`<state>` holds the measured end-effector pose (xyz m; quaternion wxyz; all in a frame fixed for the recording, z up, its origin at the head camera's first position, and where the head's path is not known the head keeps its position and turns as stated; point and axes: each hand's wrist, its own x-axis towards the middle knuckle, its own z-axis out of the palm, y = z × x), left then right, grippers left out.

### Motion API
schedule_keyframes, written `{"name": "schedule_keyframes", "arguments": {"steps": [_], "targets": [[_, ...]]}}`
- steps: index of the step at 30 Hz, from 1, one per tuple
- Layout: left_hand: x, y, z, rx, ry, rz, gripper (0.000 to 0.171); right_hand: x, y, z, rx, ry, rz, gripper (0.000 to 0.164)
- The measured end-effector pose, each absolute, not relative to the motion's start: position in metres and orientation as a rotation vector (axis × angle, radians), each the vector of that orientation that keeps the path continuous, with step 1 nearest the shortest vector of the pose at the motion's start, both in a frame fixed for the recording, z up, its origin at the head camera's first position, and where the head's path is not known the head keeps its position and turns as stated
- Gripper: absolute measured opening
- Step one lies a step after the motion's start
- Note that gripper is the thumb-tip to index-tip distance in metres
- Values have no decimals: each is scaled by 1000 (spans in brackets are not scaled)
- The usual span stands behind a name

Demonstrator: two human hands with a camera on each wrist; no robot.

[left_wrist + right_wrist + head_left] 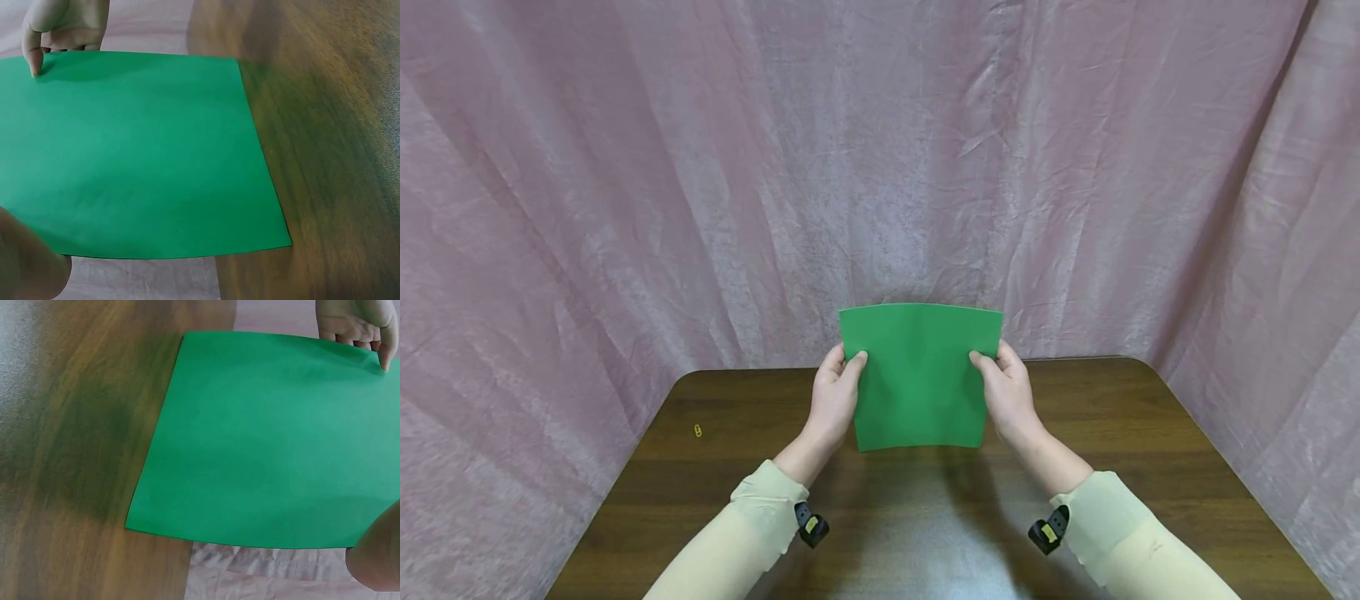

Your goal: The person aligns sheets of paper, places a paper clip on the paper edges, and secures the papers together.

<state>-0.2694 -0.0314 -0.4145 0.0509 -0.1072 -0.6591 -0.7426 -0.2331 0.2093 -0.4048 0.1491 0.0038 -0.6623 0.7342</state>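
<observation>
A plain green sheet (919,383), of paper or thin card, stands raised over the table and bows slightly between two hands. The left hand (837,396) pinches its left edge, thumb on the near face and fingers behind. At the opposite edge the right hand (1009,392) grips in the same way, its thumb lying on the front. In the left wrist view the green sheet (144,156) fills the middle, with the right hand (65,28) at the far edge. The right wrist view has the sheet (262,444) with the left hand (359,325) beyond it.
A small yellow paper clip (697,431) lies toward the left of the brown wooden table (1112,433). Pink curtains (880,167) hang behind the table and along its sides. Dark straps with small devices circle both sleeved wrists.
</observation>
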Motion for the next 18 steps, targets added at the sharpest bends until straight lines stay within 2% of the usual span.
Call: {"name": "schedule_keyframes", "arguments": {"steps": [10, 18], "targets": [[-268, -34, -424, -357, -2064, -2288, 33, -233, 208, -402, -26, -1904, 2113, 26], [-269, -35, -428, -355, -2143, -2279, 26, -233, 209, -401, -22, -1886, 2138, 24]]}}
